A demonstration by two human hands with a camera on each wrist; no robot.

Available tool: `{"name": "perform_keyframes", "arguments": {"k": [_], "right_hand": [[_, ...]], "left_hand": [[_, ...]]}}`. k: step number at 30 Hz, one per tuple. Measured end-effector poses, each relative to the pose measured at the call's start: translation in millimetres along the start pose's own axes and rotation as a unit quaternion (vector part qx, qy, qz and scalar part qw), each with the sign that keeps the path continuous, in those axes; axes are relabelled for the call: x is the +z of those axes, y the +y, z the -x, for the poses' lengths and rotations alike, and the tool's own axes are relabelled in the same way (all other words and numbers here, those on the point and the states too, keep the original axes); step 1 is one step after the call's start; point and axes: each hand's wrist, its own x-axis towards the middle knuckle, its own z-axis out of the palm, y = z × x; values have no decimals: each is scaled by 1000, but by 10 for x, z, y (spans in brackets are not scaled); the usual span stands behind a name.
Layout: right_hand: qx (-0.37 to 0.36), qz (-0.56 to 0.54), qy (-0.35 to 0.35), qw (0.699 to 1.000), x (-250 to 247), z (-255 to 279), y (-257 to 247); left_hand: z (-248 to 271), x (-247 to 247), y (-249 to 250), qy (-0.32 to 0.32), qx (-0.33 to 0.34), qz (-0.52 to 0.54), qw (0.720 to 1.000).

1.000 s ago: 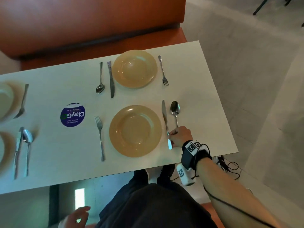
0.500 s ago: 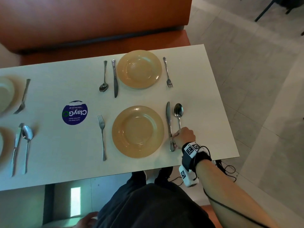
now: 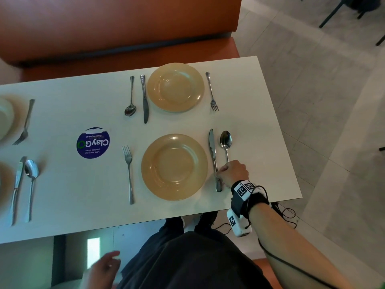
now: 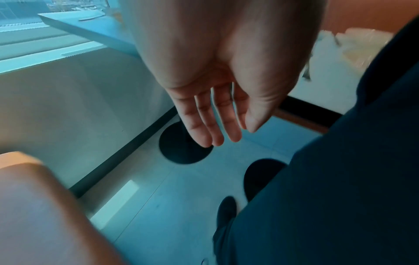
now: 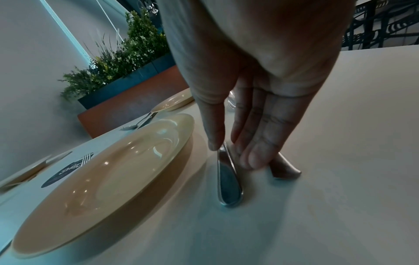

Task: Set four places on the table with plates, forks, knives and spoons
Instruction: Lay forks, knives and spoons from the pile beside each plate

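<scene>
On the white table (image 3: 262, 113) a tan plate (image 3: 174, 166) sits in front of me with a fork (image 3: 129, 174) on its left. To its right lie a knife (image 3: 212, 147) and a spoon (image 3: 226, 140). My right hand (image 3: 233, 173) is on their handles. In the right wrist view, the thumb and fingers of my right hand (image 5: 231, 152) pinch the knife handle (image 5: 228, 181), with the spoon handle (image 5: 285, 168) just right of the fingers. My left hand (image 4: 217, 122) hangs relaxed and empty below the table edge beside my lap (image 3: 102, 268).
A far setting has a plate (image 3: 175, 86), knife (image 3: 144, 99), spoon (image 3: 130, 99) and fork (image 3: 212, 91). More cutlery and plate rims lie at the left edge, among them a fork (image 3: 24, 124) and a spoon (image 3: 31, 180). A blue sticker (image 3: 93, 142) marks the table. An orange bench (image 3: 125, 28) runs behind.
The knife has swung from a slight slant to lie straight beside the plate, parallel to the spoon. My right hand has stayed on its handle. My left hand has stayed low.
</scene>
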Motion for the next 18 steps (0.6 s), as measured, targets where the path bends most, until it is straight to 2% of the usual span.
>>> {"name": "perform_keyframes", "arguments": {"k": [2, 8, 12, 18], "right_hand": [[-3, 3, 7, 1000, -1, 9, -25], [-12, 23, 13, 1000, 39, 20, -112], [-17, 51, 18, 998, 56, 35, -158], [-9, 67, 24, 997, 63, 44, -204]], "left_hand": [[-58, -214, 321, 65, 19, 4, 998], [-660, -580, 1039, 126, 102, 39, 986], [-1010, -570, 1379, 119, 75, 26, 990], [-1172, -468, 1569, 131, 52, 22, 990]]}}
